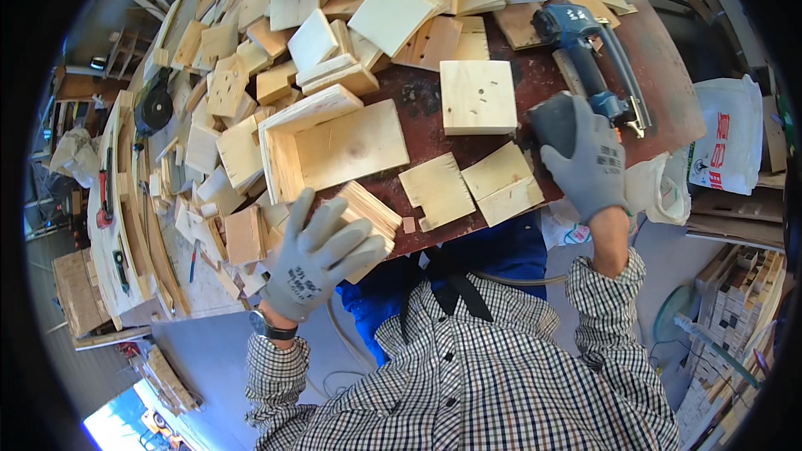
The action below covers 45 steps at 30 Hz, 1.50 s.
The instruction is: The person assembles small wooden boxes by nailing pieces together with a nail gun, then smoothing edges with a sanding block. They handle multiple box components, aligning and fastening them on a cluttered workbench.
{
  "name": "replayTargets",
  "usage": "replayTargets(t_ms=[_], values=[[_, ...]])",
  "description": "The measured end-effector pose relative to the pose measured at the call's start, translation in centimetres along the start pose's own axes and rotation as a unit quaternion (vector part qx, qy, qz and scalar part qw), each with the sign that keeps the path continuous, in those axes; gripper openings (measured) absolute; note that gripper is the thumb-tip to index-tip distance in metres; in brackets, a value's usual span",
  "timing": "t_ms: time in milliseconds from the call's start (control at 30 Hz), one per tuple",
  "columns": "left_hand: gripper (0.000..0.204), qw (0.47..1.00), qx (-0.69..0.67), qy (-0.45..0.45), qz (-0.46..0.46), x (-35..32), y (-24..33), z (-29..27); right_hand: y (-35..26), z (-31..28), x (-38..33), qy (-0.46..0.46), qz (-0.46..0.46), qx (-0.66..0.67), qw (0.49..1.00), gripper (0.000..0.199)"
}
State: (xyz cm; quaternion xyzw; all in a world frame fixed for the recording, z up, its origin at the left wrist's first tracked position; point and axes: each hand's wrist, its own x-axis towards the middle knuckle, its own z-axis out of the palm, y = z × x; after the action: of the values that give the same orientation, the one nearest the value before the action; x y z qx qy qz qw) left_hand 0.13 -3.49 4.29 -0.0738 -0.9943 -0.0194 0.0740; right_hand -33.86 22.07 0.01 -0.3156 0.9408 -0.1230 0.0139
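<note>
Wooden boards lay all over our brown table [660, 58]. Our left hand [316, 255], in a grey glove, lay spread flat on a small stack of boards [368, 221] at seven o'clock. Our right hand [585, 159] was wrapped around the blue nail gun [585, 58] at two o'clock. An open wooden box [330, 146] sat between them.

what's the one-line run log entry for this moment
left hand: on stacked wood pieces | right hand: gripping blue nail gun | half-built wooden box: on table between hands
</note>
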Motion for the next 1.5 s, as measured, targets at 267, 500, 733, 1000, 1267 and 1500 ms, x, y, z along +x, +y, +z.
replayTargets(t_ms=[267,500,733,1000,1267,1500], values=[[0.114,0.949,-0.131,0.057,-0.282,-3.8,3.5,-0.1,-2.9,-5.0,-5.0,0.001,0.002,0.365,0.931,0.089],[0.12,0.893,-0.191,0.137,-0.383,-1.7,4.9,6.3,-7.0,-4.3,-6.9,-0.236,0.001,0.666,0.708,0.1],[0.097,0.806,-0.355,0.336,-0.333,-2.3,5.6,6.9,-9.3,0.6,-8.5,-0.213,-0.173,0.609,0.744,0.087],[0.049,0.387,-0.714,0.464,-0.354,-1.4,8.2,4.9,-14.6,-4.3,-10.1,-0.099,-0.424,0.353,0.828,0.055],[0.075,0.474,-0.67,0.494,-0.286,-1.5,7.4,4.7,-16.7,-2.5,-9.0,-0.067,-0.462,0.372,0.803,0.057],[0.087,0.501,-0.651,0.493,-0.288,-1.7,7.2,5.3,-18.3,-1.2,-6.4,-0.062,-0.409,0.379,0.828,0.056]])
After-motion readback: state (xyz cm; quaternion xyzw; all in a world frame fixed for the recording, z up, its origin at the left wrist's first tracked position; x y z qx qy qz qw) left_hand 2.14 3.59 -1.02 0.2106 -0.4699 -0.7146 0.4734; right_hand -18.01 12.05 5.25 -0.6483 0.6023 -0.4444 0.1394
